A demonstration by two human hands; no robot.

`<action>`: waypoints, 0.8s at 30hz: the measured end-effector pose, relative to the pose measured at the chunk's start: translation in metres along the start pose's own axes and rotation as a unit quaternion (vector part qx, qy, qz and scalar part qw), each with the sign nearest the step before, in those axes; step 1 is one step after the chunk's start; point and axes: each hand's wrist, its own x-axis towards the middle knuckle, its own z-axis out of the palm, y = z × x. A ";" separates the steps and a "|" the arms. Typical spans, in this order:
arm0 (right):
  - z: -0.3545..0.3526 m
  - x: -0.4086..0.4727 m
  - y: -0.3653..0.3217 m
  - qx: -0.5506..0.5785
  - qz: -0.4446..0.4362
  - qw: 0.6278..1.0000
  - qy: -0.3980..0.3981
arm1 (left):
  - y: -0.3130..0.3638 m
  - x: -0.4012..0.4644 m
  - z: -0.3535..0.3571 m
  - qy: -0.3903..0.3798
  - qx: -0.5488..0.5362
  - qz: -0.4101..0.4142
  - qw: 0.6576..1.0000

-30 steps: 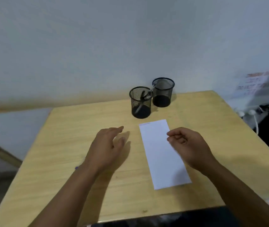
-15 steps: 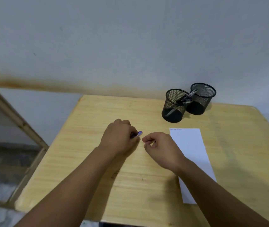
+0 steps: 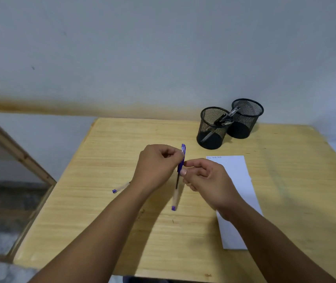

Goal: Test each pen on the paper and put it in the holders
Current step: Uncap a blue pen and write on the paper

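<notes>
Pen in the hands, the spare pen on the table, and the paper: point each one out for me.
pen [image 3: 180, 166], head view, on the purple cap section between both hands.
spare pen [image 3: 120, 188], head view, on its clear barrel.
paper [image 3: 237, 172], head view, on the bare upper part of the sheet.

Single head-worn wide-angle view, looking forward and down onto table [image 3: 122, 231], near; wall behind.
</notes>
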 end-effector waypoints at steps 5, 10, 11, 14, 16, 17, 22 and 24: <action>-0.020 -0.015 -0.005 0.041 -0.014 0.998 0.043 | 0.014 -0.011 0.020 -0.014 -0.097 -0.046 0.994; -0.048 -0.024 -0.008 0.014 -0.012 0.998 0.063 | 0.022 -0.012 0.040 -0.062 -0.094 -0.055 0.992; -0.055 -0.026 -0.008 0.001 -0.014 0.998 0.064 | 0.024 -0.012 0.044 -0.073 -0.094 -0.051 0.992; -0.076 -0.031 -0.009 -0.036 -0.021 0.997 0.061 | 0.030 -0.010 0.055 -0.112 -0.092 -0.031 0.989; -0.087 -0.032 -0.010 -0.050 -0.023 0.997 0.056 | 0.033 -0.009 0.064 -0.131 -0.091 -0.020 0.987; -0.092 -0.033 -0.010 -0.050 -0.025 0.997 0.055 | 0.035 -0.009 0.068 -0.137 -0.095 -0.017 0.986; -0.105 -0.033 -0.011 -0.026 -0.042 0.996 0.071 | 0.040 -0.014 0.087 -0.148 -0.131 -0.008 0.980; -0.107 -0.034 -0.011 -0.029 -0.042 0.996 0.076 | 0.040 -0.015 0.090 -0.151 -0.142 -0.012 0.978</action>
